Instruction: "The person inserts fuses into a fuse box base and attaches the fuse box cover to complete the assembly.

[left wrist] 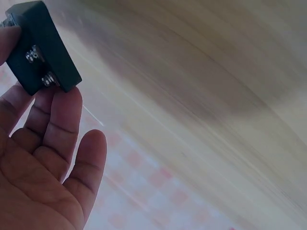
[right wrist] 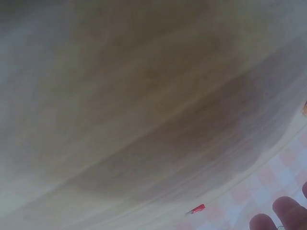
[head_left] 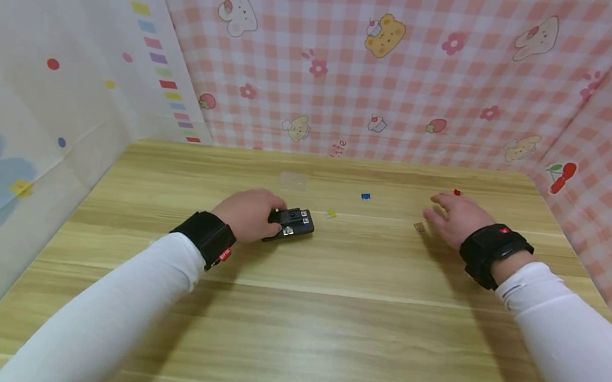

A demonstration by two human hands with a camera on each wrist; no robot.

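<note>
My left hand (head_left: 250,215) grips one end of a black fuse block (head_left: 299,222) low over the wooden table. Silver screw terminals show on the block (left wrist: 44,48) in the left wrist view, where the thumb and fingertips pinch it. Off to the right, my right hand (head_left: 457,218) hovers with loosely bent, spread fingers and nothing visible in them. Close to it lie a small brown blade fuse (head_left: 419,227) and a red one (head_left: 457,192). Between the hands are a yellow blade fuse (head_left: 331,214), near the block, and a blue one (head_left: 366,196).
A flat, clear plastic piece (head_left: 293,181) lies behind the left hand. The wooden table (head_left: 328,324) ends at a pink checked cloth (head_left: 313,95) at the back. Cloth walls also flank the left and right sides.
</note>
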